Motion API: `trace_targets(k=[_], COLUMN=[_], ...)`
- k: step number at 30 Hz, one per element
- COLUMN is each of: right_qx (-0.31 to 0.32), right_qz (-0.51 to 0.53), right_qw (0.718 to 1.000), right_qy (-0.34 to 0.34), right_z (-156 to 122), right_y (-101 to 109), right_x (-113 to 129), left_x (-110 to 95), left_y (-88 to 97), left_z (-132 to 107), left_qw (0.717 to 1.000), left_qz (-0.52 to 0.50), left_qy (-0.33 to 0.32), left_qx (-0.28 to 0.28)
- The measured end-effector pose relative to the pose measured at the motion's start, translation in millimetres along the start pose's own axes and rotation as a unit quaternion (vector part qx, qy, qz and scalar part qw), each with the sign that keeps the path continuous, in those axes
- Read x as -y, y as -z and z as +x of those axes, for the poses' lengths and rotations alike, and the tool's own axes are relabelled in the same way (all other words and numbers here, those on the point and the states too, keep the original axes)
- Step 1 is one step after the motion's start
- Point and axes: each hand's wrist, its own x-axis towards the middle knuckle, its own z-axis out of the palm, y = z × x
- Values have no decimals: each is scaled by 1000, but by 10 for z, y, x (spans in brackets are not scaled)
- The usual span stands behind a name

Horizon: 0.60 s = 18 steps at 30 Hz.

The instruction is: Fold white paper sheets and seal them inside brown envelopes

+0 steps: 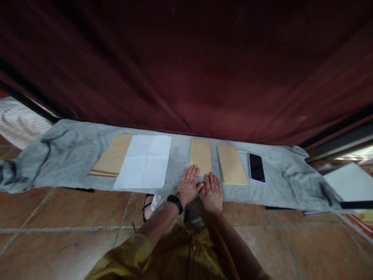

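A brown paper envelope lies upright in front of me on the grey cloth. My left hand rests flat with fingers outstretched, its fingertips at the envelope's lower left corner. Palm down, my right hand lies beside it, fingertips by the lower right corner. Neither hand holds anything. To the right sits a second stack of brown envelopes, slightly turned. White sheets of paper with faint fold creases lie to the left, partly over larger brown envelopes.
A smartphone lies right of the envelopes. The grey cloth covers a narrow bench and hangs in folds at both ends. Behind it rises a dark red fabric. Below are brown floor tiles. A white panel stands at far right.
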Motion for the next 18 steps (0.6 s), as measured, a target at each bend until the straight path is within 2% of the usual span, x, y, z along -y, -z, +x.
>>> trace_targets(k=[7, 14, 18], right_qx=[10, 10, 34], right_qz=[4, 24, 51], right_qw=[1000, 1000, 998], right_qy=[-1, -7, 31], right_z=[0, 56, 126], right_y=[43, 66, 109], right_x=[7, -23, -37], left_x=[-30, -36, -50], left_y=[28, 88, 119], left_z=[-53, -51, -37], left_qw=[999, 1000, 999], left_qz=[8, -12, -11], left_qy=[38, 25, 31], left_qx=[8, 9, 24])
